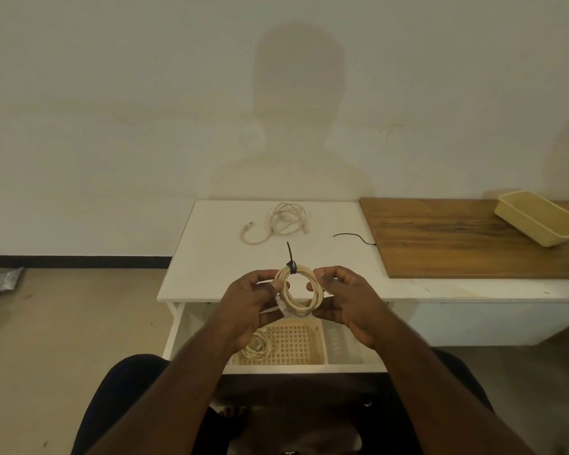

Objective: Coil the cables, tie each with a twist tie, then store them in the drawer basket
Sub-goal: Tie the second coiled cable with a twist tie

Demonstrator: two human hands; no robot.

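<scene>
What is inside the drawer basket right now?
One coiled cable lies at the left of the basket. Whether it is tied cannot be seen. The hands and forearms cover the basket's far and left edges.

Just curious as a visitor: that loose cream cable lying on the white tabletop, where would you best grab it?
Probably from above, pinching the bunched loops of the loose cream cable; they overlap there, while its tail curls out leftward on the white tabletop.

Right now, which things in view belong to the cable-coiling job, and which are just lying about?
Job: coiled cable with a tie, gripped by left hand and right hand; loose cable and spare twist tie on the white top; drawer basket holding a stored cable.

Lying about: yellow tray on wooden board; silver packet on the floor.
</scene>
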